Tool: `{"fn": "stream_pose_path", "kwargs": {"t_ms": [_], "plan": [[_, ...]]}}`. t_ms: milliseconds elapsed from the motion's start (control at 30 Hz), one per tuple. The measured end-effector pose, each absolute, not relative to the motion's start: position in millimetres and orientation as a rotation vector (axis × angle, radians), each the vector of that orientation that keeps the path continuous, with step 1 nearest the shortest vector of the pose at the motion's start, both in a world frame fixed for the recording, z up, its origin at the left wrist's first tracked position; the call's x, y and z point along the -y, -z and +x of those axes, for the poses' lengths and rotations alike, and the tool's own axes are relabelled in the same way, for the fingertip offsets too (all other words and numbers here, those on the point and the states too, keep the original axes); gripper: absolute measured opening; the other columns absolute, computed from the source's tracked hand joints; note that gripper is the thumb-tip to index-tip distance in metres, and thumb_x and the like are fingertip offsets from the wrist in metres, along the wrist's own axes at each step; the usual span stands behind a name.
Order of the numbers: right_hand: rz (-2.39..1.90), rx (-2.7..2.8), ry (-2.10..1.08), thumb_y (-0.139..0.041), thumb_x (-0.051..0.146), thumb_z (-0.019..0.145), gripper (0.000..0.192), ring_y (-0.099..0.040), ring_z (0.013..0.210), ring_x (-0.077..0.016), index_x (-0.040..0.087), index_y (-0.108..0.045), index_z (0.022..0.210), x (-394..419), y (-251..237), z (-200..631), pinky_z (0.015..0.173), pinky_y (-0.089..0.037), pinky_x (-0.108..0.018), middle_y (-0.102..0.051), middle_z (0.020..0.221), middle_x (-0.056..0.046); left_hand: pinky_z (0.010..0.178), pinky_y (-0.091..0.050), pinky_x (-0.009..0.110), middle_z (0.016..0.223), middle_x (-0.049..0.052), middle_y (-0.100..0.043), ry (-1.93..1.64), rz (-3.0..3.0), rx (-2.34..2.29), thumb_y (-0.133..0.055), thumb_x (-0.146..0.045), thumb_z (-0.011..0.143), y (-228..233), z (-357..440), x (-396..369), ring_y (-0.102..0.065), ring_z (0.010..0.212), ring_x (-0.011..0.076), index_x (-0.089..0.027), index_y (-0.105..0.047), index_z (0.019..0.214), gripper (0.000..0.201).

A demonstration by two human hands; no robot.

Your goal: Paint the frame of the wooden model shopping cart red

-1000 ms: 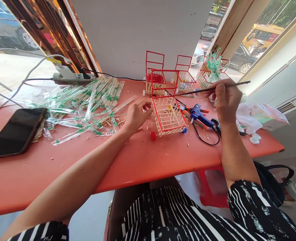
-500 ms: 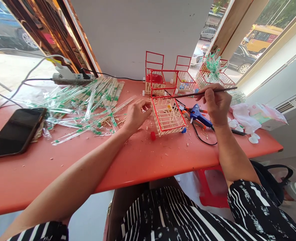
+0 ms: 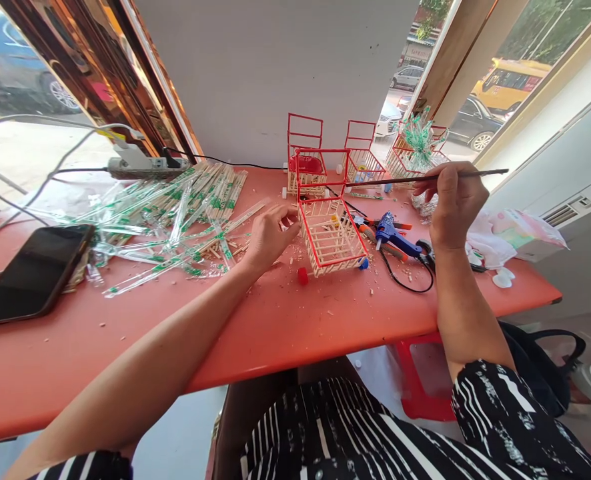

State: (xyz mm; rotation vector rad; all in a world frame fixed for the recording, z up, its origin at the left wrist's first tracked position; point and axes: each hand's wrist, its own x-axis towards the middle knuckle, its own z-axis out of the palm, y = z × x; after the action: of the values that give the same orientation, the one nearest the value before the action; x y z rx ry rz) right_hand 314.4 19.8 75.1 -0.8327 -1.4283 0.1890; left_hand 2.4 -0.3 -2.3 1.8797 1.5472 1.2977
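Since the earlier frame, right hand lifted the thin stick, pinching it; left hand, fingers spread, touched the small cart near the table's far edge.

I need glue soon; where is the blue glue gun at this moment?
In the head view, the blue glue gun lies on the red table, right of the small stick cart and just below the right hand.

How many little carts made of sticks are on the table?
4. One cart sits by the left hand; three stand along the wall: a left one, a middle one and a right one, partly hidden.
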Motion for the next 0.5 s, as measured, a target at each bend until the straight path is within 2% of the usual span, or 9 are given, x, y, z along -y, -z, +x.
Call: {"fn": "stream_pose_path", "kwargs": {"t_ms": [133,333,500], "plan": [[-0.86,1.432,-0.187,-0.064,0.074,0.097,0.042,-0.077,0.077,-0.0265,0.033,-0.069,0.089,-21.4,-75.0,316.8,0.065,-0.053,-0.044,-0.07,0.075,-0.004,0.08,-0.05,0.03,0.089,0.003,-0.076,-1.31,1.878,-1.538,-0.063,-0.02,0.08,3.9,2.2,-0.6,-0.064,0.08,0.017,-0.019,-0.077,0.093,0.019],[-0.774,1.369,-0.125,-0.064,0.07,0.099,0.041,-0.076,0.068,-0.0236,0.031,-0.07,0.089,-26.4,-75.0,317.0,0.059,-0.052,-0.041,-0.07,0.07,-0.001,0.08,-0.05,0.029,0.091,0.003,-0.076,-1.296,1.873,-1.54,-0.062,-0.02,0.081,2.0,1.9,1.4,-0.064,0.08,0.0167,-0.018,-0.077,0.095,0.021],[-0.788,1.401,-0.168,-0.066,0.071,0.097,0.041,-0.078,0.071,-0.0249,0.032,-0.073,0.09,-27.7,-74.5,316.6,0.059,-0.054,-0.041,-0.073,0.072,-0.002,0.08,-0.049,0.029,0.09,0.003,-0.077,-1.284,1.87,-1.548,-0.063,-0.019,0.08,2.5,2.1,1.3,-0.064,0.08,0.0168,-0.018,-0.078,0.095,0.021]]}}
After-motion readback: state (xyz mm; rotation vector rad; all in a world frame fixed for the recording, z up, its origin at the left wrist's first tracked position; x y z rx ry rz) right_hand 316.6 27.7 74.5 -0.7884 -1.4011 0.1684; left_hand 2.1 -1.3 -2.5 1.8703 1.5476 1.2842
